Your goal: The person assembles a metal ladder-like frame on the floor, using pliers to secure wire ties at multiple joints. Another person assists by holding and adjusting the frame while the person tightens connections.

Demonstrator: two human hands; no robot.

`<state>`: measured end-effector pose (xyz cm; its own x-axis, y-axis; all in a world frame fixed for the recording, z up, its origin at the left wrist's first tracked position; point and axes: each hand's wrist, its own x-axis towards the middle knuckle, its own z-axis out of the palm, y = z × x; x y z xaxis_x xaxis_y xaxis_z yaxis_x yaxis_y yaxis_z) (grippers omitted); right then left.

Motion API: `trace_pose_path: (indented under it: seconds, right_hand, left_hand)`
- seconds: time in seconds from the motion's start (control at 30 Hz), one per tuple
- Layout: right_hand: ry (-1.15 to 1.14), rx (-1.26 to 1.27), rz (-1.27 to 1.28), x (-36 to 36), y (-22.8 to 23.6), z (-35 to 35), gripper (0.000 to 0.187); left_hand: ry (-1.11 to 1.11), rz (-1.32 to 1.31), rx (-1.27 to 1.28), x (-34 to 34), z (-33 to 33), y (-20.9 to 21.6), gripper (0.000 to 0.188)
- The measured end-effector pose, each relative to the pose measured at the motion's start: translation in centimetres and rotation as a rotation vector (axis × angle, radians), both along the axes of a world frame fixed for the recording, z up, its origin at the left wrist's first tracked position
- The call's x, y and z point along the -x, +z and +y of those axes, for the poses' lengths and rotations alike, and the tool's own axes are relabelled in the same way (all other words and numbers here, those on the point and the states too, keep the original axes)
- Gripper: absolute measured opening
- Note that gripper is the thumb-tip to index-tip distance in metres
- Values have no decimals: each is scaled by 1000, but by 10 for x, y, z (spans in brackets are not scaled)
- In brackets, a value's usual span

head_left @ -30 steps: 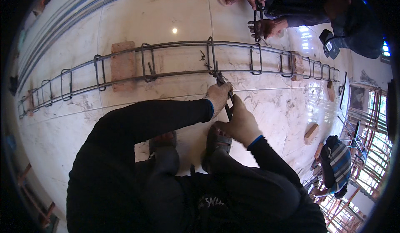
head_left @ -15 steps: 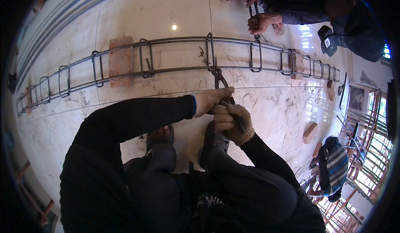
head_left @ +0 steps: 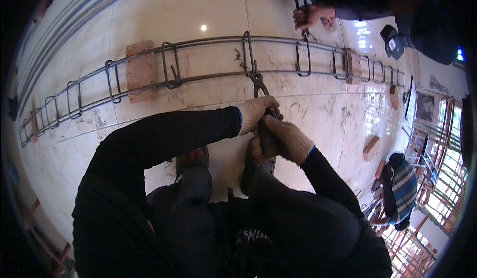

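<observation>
Both my hands wear beige knit gloves. My left hand (head_left: 257,113) is closed round the upper part of the handles of dark metal pincers (head_left: 258,85). My right hand (head_left: 289,138) grips the same pincers lower down, its fingers partly hidden. The jaws touch the near long bar of a rebar cage (head_left: 213,78), where a square stirrup (head_left: 245,52) meets it. Any tie wire in the jaws is too small to make out. The cage runs left to right across the floor in front of me.
Bricks (head_left: 140,72) prop the cage. Across it, a co-worker's hand (head_left: 307,17) holds another long-handled tool at a stirrup. Long loose bars (head_left: 74,27) lie at the far left. A loose brick (head_left: 370,149) and a crouching person in stripes (head_left: 401,191) are at the right.
My right hand has turned round the pincer handles, its wrist now more to the right. The left hand has shifted slightly up. The co-worker's tool has come to the cage's far bar.
</observation>
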<state>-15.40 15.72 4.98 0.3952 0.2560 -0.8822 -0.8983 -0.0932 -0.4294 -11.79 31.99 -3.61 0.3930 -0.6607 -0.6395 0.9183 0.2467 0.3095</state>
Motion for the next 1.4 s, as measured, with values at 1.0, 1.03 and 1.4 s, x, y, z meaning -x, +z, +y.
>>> trace_pose_path:
  seconds: [1.0,1.03,1.4]
  right_hand:
    - [659,655,-567,5,-2,4,42]
    - [551,464,-617,2,-4,6,39]
    - [-29,-165,-35,12,-13,-17,23]
  left_hand:
    - [123,-44,-173,27,-18,19,69]
    - [93,-55,-141,28,-13,18,70]
    - [107,-13,-112,18,-17,3,47]
